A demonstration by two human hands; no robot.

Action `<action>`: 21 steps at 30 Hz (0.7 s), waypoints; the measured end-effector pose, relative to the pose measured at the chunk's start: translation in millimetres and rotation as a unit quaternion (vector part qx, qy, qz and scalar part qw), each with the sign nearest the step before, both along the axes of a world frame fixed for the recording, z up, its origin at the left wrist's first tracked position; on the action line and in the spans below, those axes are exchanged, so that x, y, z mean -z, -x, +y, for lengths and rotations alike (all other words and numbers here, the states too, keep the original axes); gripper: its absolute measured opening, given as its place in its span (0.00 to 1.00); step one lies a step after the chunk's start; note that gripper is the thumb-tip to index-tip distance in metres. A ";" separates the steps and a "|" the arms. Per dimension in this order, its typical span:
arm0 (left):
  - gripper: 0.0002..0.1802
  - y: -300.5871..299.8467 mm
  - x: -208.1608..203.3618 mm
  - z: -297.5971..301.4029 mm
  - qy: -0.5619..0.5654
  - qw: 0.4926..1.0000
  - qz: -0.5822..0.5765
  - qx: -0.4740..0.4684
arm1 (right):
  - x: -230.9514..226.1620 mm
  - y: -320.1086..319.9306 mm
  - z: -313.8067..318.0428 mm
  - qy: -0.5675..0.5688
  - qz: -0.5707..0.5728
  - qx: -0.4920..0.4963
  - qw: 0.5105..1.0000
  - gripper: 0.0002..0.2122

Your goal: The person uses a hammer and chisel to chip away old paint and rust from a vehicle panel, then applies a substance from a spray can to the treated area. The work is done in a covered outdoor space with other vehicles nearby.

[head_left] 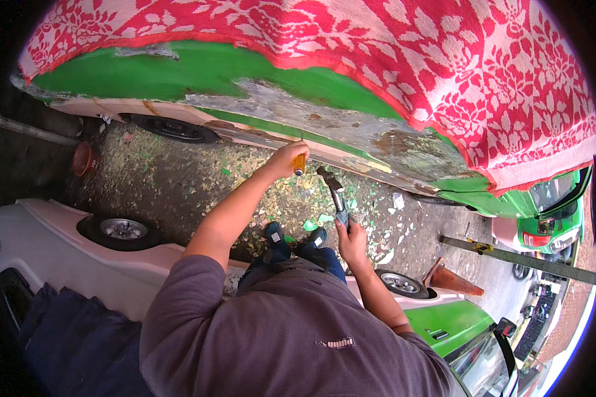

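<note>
In my left hand [286,161] is a tool with a yellow-orange handle [299,164]. My fingers wrap round it close to the lower edge of a green car body [351,142], and its far end is hidden, so its exact kind does not show. A hammer [338,197] is gripped in my right hand [352,241], its head up and a short way right of the yellow handle, apart from it. Above both hands the car's side is patchy, with green paint, bare grey metal and torn, rough areas.
A red and pink floral cloth [391,40] drapes over the car. Paint chips [310,225] litter the ground round my feet. Behind me stands a pinkish-white car [73,245], with a green car [457,321] at right. An orange cone [453,279] lies near a metal pole [530,261].
</note>
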State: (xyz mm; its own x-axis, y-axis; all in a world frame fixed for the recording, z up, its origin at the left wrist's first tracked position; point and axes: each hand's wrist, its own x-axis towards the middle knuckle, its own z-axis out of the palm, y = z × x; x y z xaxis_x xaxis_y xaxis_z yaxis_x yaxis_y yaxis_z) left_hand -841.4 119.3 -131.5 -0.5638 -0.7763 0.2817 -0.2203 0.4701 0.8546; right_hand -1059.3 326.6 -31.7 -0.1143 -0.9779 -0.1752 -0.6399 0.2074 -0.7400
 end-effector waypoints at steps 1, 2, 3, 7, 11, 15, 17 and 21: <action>0.15 0.4 0.8 -1.1 0.002 1.000 -0.009 0.000 | 0.0 1.6 1.5 0.003 0.007 0.003 1.000 0.10; 0.15 1.4 1.6 -2.1 0.004 1.000 -0.018 0.001 | -0.1 3.1 3.2 0.005 0.013 0.005 1.000 0.10; 0.15 2.3 0.2 -2.4 -0.007 1.000 -0.014 -0.002 | 0.0 3.8 5.2 0.007 0.019 0.008 1.000 0.10; 0.15 2.3 -1.0 -4.8 -0.031 0.999 0.004 -0.013 | 6.2 8.7 10.0 0.006 0.017 0.008 1.000 0.10; 0.16 3.2 2.3 -8.4 -0.035 0.999 0.003 -0.023 | 7.5 5.7 14.1 0.023 0.011 -0.020 0.999 0.09; 0.13 7.4 8.0 -9.1 -0.041 0.999 0.007 -0.022 | 22.4 -4.9 2.8 0.080 0.054 -0.079 0.992 0.10; 0.11 12.3 8.3 -10.2 -0.062 0.995 0.013 -0.074 | 19.6 -15.2 -15.1 0.033 0.127 -0.099 0.986 0.13; 0.10 3.8 22.8 -19.4 -0.066 0.993 0.016 -0.098 | 21.8 -7.2 -7.5 0.071 0.028 -0.044 0.996 0.11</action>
State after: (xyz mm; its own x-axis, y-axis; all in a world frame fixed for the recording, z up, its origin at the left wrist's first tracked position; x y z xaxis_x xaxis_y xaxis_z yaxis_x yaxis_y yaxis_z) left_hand -845.2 99.9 -154.2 -0.3907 -0.9017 0.1854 -0.2692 0.3045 0.9137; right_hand -1052.1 319.1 -53.5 -0.0321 -0.9990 -0.0301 -0.6928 0.0439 -0.7198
